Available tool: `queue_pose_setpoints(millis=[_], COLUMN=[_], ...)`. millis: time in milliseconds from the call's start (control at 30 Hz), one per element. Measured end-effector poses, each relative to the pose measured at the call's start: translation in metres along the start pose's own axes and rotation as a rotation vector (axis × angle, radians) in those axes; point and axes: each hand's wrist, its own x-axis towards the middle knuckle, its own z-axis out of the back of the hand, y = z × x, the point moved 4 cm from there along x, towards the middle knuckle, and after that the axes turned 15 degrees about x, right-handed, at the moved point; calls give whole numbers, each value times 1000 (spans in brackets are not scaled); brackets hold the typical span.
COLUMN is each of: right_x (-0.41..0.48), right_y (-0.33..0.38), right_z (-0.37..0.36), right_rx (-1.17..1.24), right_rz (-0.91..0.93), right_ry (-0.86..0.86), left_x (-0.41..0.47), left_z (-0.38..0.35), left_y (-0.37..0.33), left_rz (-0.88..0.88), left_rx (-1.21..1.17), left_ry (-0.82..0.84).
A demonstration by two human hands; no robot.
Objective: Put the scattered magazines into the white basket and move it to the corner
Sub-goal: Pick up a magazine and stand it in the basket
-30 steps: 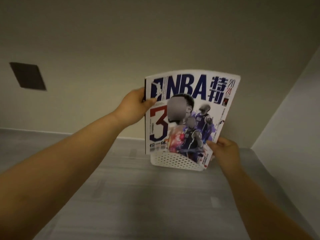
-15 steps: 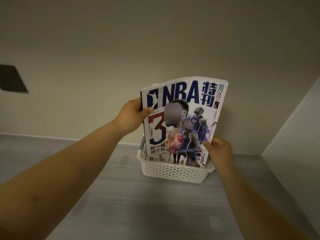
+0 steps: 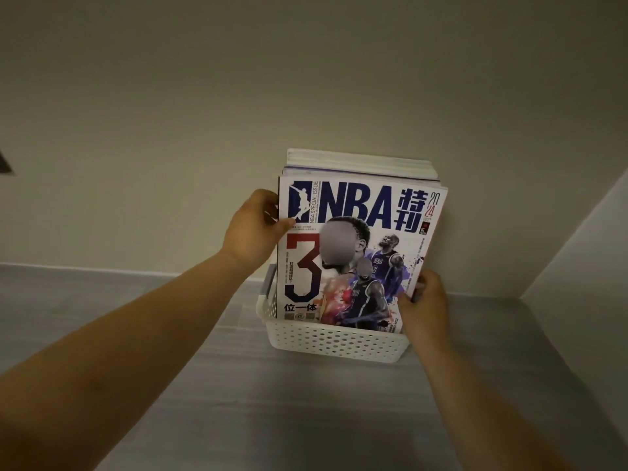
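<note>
A white perforated basket (image 3: pixel 336 343) stands on the grey floor close to the back wall. In it an NBA magazine (image 3: pixel 353 253) stands upright at the front, its cover facing me, lower edge inside the basket. My left hand (image 3: pixel 253 229) grips its upper left edge, thumb on the cover. My right hand (image 3: pixel 424 307) holds its lower right edge beside the basket's right rim. Behind it several more magazines (image 3: pixel 360 166) stand upright, only their top edges showing.
A beige wall (image 3: pixel 306 79) rises right behind the basket. A second wall (image 3: pixel 584 253) meets it at the right, forming a corner. Grey wood-look floor (image 3: pixel 306 409) stretches toward me. A dark wall plate (image 3: pixel 4 164) shows at the far left edge.
The magazine has come down from in front of the basket into it, both hands still holding it. The view has moved closer, and the other magazines behind are now visible.
</note>
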Motion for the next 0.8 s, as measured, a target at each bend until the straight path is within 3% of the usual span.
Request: queue_pose_setpoints(millis=[67, 233, 367, 700, 800], right_x=[4, 20, 27, 22, 6], right_y=[3, 11, 18, 21, 30], right_z=[-3, -16, -26, -23, -15], right_rx=[83, 248, 326, 251, 180], right_rz=[-43, -166, -139, -122, -80], right_ry=[-36, 32, 21, 51, -30], left_x=[0, -7, -3, -9, -19], left_z=[-3, -35, -43, -37, -26], left_y=[7, 6, 6, 2, -3], left_rz=[49, -24, 27, 64, 61], left_rx=[22, -118, -131, -186, -212], left_ry=[-77, 223, 242, 289, 282])
